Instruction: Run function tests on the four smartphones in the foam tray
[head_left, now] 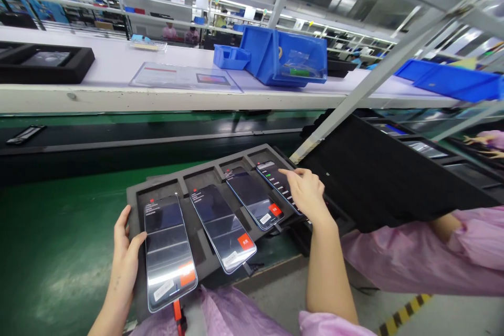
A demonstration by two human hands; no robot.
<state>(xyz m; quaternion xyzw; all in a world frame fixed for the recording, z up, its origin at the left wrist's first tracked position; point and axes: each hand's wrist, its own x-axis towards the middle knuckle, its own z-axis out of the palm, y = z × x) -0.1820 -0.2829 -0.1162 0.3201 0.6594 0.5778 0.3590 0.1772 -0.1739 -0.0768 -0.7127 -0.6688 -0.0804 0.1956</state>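
A black foam tray point(185, 189) lies tilted in front of me with several phones in its slots. My left hand point(128, 252) grips its left edge, thumb by the leftmost phone point(167, 252). Beside that one lie a second phone point(220, 226) and a third phone point(252, 194); all three show dark screens with a red square and a white label. The rightmost phone point(275, 181) shows a list with a green item. At its screen is the index finger of my right hand point(307, 191), which holds nothing. Red and dark cable plugs point(178, 315) stick out below the phones.
Behind the tray runs a dark conveyor point(220, 136), with a phone frame point(25, 135) on it. On the white shelf point(114, 68) stand blue bins point(301, 58) and a black foam tray point(84, 60). A slanted metal post point(358, 94) and a co-worker's pink sleeve point(417, 257) are at right.
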